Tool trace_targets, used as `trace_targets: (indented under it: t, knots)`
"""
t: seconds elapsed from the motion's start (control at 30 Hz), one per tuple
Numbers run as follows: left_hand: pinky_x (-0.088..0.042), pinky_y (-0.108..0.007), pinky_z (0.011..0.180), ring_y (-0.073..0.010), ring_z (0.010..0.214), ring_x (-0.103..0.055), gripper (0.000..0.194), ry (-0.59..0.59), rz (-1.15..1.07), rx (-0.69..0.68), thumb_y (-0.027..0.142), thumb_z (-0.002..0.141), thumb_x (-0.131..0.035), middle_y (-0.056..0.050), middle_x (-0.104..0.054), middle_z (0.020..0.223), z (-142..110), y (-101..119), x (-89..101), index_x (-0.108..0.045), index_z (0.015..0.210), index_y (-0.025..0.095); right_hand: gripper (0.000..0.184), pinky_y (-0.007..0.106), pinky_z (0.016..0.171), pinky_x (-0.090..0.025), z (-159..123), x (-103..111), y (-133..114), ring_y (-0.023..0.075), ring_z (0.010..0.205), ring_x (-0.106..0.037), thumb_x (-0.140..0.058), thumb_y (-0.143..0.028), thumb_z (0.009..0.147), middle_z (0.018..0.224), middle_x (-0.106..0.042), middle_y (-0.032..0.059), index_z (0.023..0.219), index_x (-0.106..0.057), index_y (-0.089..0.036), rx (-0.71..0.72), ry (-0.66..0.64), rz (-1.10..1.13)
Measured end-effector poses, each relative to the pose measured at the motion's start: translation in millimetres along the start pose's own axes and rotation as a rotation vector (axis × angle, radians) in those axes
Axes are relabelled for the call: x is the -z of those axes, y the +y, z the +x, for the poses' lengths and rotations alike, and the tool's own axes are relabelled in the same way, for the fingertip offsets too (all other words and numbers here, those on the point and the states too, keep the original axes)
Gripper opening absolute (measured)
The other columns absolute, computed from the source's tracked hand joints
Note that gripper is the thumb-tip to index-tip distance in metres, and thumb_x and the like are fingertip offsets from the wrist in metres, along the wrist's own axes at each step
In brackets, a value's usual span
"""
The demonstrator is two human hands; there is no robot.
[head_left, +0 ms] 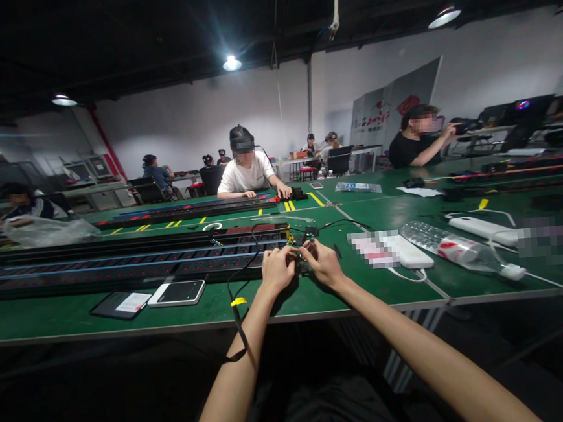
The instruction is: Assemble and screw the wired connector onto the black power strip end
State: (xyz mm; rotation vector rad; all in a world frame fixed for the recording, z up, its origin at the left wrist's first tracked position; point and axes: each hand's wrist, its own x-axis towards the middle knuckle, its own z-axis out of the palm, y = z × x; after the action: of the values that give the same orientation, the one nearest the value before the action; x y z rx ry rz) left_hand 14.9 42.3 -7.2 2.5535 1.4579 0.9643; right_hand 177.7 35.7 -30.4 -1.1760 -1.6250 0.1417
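My left hand (pixel 276 270) and my right hand (pixel 323 263) meet at the right end of a long black power strip (pixel 134 265) on the green table (pixel 269 306). Both hands have curled fingers pinched on a small part with coloured wires (pixel 298 243) at the strip's end. The part itself is mostly hidden by my fingers. A black cable (pixel 233 286) with a yellow tag runs from the strip over the table edge and across my left forearm.
A dark phone (pixel 120 305) and a white-edged phone (pixel 177 293) lie left of my hands. A white power bank (pixel 409 253), a plastic bottle (pixel 455 249) and another white device (pixel 482 229) lie to the right. A person in white works opposite; other people sit further off.
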Motion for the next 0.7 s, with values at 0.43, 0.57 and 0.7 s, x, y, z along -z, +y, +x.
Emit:
trace_targets:
  t: [0.43,0.57,0.7]
  knots:
    - [-0.036,-0.038,0.093,-0.0211,0.099,-0.06,0.021,-0.016,0.023,0.011,0.021,0.089,-0.054,0.0,-0.073,0.1,1.1,-1.1,-1.6,-0.063,0.106,0.028,0.035,0.025,0.06,-0.042,-0.5,0.7,1.0,0.0157,0.06,-0.057,-0.045,-0.052,0.096,0.075,-0.066,0.0035,0.087,-0.058,-0.021,0.083,-0.037,-0.065]
    - [-0.036,-0.038,0.091,-0.0212,0.097,-0.06,0.021,-0.009,0.009,-0.003,0.021,0.089,-0.055,0.002,-0.074,0.097,1.9,-1.3,-2.0,-0.064,0.107,0.029,0.034,0.025,0.059,-0.041,-1.0,1.3,-0.2,0.0154,0.059,-0.057,-0.045,-0.052,0.096,0.074,-0.065,0.0031,0.085,-0.057,-0.022,0.081,-0.052,-0.074]
    - [-0.036,-0.038,0.09,-0.0212,0.096,-0.06,0.024,-0.017,-0.011,-0.001,0.02,0.089,-0.055,0.002,-0.075,0.097,2.4,-0.5,-1.0,-0.065,0.108,0.031,0.033,0.025,0.059,-0.042,-1.6,0.7,1.3,0.0162,0.059,-0.058,-0.045,-0.052,0.095,0.075,-0.065,0.0037,0.083,-0.055,-0.022,0.081,-0.069,-0.077]
